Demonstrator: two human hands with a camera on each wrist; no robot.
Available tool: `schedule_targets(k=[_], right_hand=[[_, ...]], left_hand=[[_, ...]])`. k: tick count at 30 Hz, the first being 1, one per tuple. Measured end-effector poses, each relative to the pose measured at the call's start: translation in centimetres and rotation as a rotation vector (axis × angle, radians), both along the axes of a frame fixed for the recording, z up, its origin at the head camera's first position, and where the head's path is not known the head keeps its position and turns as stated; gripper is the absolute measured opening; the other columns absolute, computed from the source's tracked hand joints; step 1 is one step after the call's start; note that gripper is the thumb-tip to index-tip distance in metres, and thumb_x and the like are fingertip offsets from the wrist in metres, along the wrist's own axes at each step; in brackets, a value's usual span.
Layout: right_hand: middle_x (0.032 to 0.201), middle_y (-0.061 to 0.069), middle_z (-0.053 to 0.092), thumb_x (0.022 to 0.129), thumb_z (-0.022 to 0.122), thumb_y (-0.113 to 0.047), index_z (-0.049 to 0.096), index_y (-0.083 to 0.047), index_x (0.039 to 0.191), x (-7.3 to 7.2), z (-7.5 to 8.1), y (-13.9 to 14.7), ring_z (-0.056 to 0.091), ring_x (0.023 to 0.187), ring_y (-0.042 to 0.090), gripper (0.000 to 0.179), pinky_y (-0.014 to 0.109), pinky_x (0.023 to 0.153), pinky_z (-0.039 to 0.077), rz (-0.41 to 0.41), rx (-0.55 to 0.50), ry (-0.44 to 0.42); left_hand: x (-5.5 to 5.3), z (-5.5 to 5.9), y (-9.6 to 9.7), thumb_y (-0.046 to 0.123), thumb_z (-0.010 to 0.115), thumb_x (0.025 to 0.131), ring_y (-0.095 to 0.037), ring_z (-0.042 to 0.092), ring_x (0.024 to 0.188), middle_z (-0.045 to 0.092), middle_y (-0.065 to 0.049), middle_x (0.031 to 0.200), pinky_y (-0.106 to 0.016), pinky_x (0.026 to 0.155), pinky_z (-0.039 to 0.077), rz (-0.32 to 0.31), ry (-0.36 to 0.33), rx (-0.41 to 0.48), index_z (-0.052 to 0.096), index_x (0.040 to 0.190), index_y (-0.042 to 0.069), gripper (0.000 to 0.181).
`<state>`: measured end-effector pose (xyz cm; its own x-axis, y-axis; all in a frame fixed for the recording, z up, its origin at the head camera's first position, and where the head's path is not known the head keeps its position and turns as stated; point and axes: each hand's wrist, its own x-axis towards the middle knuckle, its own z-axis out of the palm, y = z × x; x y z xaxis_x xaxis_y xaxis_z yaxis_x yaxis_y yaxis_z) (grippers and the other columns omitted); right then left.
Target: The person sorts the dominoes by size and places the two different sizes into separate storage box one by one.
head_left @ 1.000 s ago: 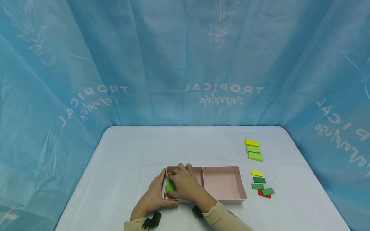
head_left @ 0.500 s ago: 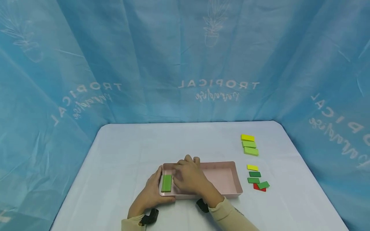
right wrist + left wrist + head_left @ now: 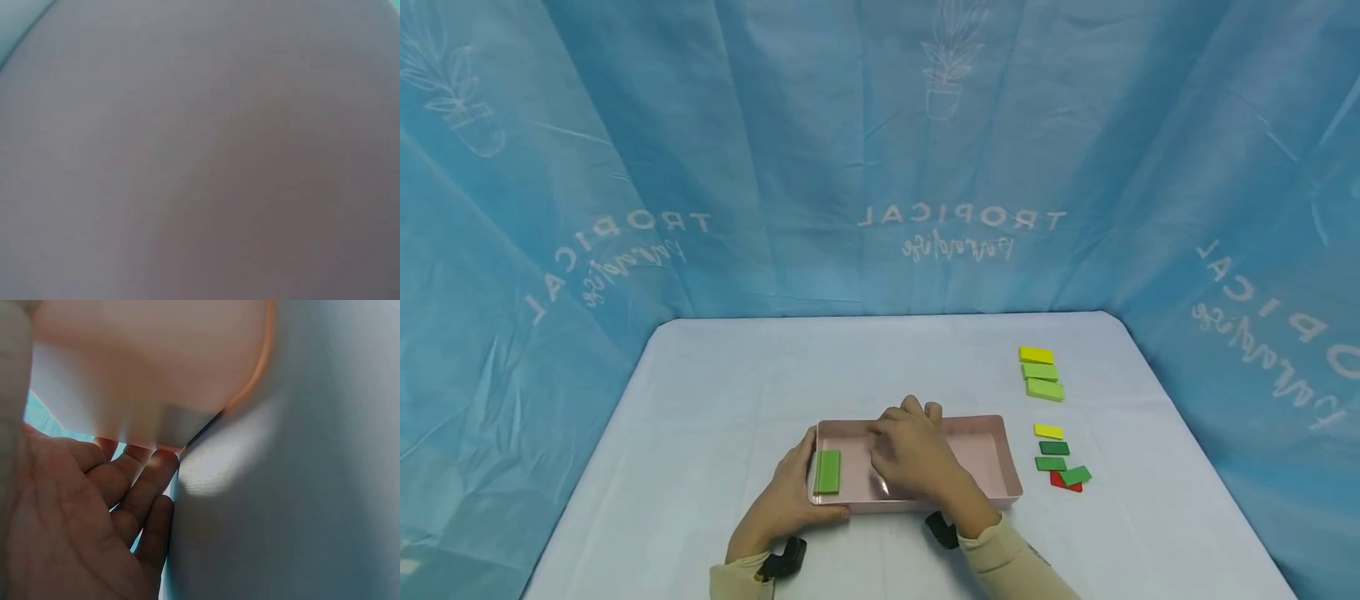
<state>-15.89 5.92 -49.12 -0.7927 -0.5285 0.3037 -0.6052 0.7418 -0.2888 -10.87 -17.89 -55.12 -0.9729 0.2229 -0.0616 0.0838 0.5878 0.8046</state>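
Observation:
A shallow pink box (image 3: 1011,467) lies lengthwise on the white table. My left hand (image 3: 790,492) grips its left end, thumb along the front wall and fingers round the side. In the left wrist view, the fingers of the left hand (image 3: 125,494) bend against the box's corner. Green rectangular blocks (image 3: 828,472) lie side by side at the box's left end. My right hand (image 3: 917,454) is over the middle of the box, to the right of these blocks, fingers loosely bent, with nothing visible in them. It hides the box's divider. The right wrist view is a blur.
Right of the box, a yellow block (image 3: 1036,355) and light green blocks (image 3: 1043,389) form a column at the back. Nearer are a small yellow block (image 3: 1048,431), several darker green blocks (image 3: 1054,448) and a red block (image 3: 1066,482) partly covered by a green one.
My right hand has let go of the green blocks at the left end and moved right over the box. The left hand keeps its grip. The head view has shifted slightly.

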Motion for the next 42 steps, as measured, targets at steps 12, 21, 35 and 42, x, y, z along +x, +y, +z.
schedule_targets(k=[12,21,35,42], right_hand=[[0.099,-0.01,0.072,0.08,0.074,-0.024,0.078,-0.02,0.104,-0.9,1.8,3.1,0.041,0.084,0.011,0.025,0.043,0.077,0.023,-0.07,-0.034,0.078],[0.096,-0.009,0.073,0.08,0.076,-0.023,0.078,-0.02,0.103,-1.1,3.0,6.1,0.044,0.086,0.014,0.023,0.046,0.078,0.025,-0.162,-0.052,0.09],[0.097,-0.004,0.075,0.081,0.076,-0.024,0.078,-0.018,0.102,-2.0,4.2,10.2,0.043,0.085,0.018,0.023,0.046,0.073,0.019,-0.306,-0.098,0.046],[0.1,0.005,0.076,0.083,0.074,-0.022,0.078,-0.012,0.103,-2.7,4.3,13.0,0.048,0.092,0.025,0.023,0.052,0.074,0.018,-0.392,-0.139,0.056]], left_hand=[[-0.2,0.1,0.0,0.054,0.095,0.058,-0.042,0.03,0.146,0.029,-0.02,0.162,-0.061,0.117,0.028,0.009,0.017,0.021,0.009,0.161,0.0,0.145],[0.1,0.2,0.2,0.055,0.094,0.059,-0.046,0.026,0.148,0.025,-0.023,0.163,-0.063,0.117,0.025,0.019,-0.017,-0.006,0.006,0.161,-0.001,0.145],[0.0,-0.4,0.1,0.058,0.094,0.057,-0.044,0.025,0.149,0.025,-0.021,0.163,-0.063,0.118,0.025,0.025,-0.018,-0.008,0.007,0.161,0.001,0.147],[0.1,-0.3,0.3,0.056,0.094,0.06,-0.048,0.026,0.147,0.025,-0.025,0.162,-0.067,0.115,0.025,0.02,-0.012,-0.016,0.005,0.161,-0.001,0.146]])
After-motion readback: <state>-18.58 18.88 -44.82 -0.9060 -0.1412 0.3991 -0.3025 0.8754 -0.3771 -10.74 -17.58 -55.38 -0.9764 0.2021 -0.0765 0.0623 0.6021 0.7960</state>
